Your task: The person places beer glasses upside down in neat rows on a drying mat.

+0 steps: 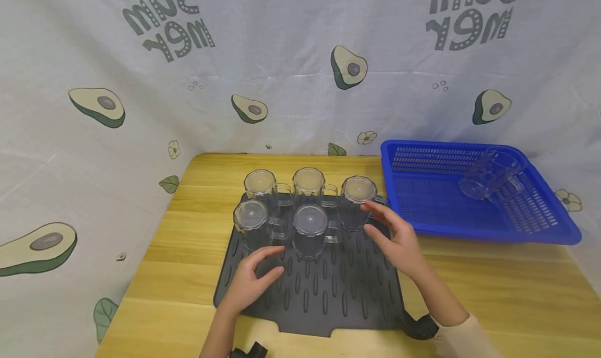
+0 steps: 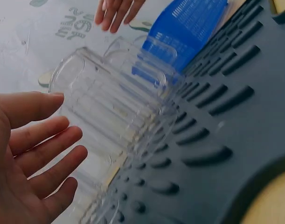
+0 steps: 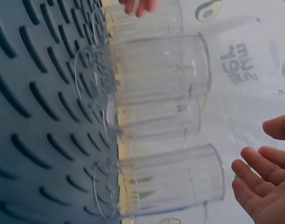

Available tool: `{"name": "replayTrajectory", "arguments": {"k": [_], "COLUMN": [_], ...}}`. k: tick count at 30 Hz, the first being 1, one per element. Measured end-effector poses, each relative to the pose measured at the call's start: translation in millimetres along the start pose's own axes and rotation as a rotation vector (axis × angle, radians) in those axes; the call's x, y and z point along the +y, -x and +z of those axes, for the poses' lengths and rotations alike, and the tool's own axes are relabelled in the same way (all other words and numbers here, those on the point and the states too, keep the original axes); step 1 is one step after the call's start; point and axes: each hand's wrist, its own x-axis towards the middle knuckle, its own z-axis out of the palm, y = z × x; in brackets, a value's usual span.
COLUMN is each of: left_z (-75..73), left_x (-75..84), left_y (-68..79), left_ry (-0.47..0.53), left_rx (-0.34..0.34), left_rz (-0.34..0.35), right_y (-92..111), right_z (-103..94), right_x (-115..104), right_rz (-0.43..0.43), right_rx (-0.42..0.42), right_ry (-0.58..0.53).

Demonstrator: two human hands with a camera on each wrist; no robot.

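Several clear glass mugs stand upside down on a dark ribbed drying mat (image 1: 324,295), three in a back row and two in front. My left hand (image 1: 251,277) hovers just in front of the front-left mug (image 1: 251,217), its fingers spread and holding nothing. Beside the back-right mug (image 1: 358,191), my right hand (image 1: 396,240) has its fingers loosely bent, with nothing in them. Between the hands is the front-middle mug (image 1: 310,222). The left wrist view shows a mug (image 2: 109,93) apart from the fingers, and the right wrist view a mug (image 3: 170,182) apart from them too.
To the right, a blue plastic basket (image 1: 413,230) holds a clear glass mug (image 1: 488,175) lying on its side. A wooden table (image 1: 173,264) lies under the mat and basket. Behind them hangs a pale curtain (image 1: 291,50) printed with avocados.
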Motion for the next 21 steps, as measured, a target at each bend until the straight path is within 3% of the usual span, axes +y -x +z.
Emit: {"name": "replayTrajectory", "arguments": {"k": [6, 11, 21], "left_z": [-7.2, -14.2, -18.8], "left_x": [-5.1, -8.7, -28.5], "left_y": [18.0, 27.1, 32.1], "left_ry": [-0.084, -0.283, -0.575], "left_rx": [0.057, 0.087, 0.052], "left_rz": [-0.145, -0.231, -0.220], "right_y": [-0.2, 0.1, -0.1], "right_z": [-21.4, -36.1, -53.8], "right_x": [-2.7, -1.7, 0.7], "right_rz": [0.029, 0.029, 0.068], "right_rx": [0.066, 0.111, 0.165], "right_ry": [0.018, 0.028, 0.052]}}
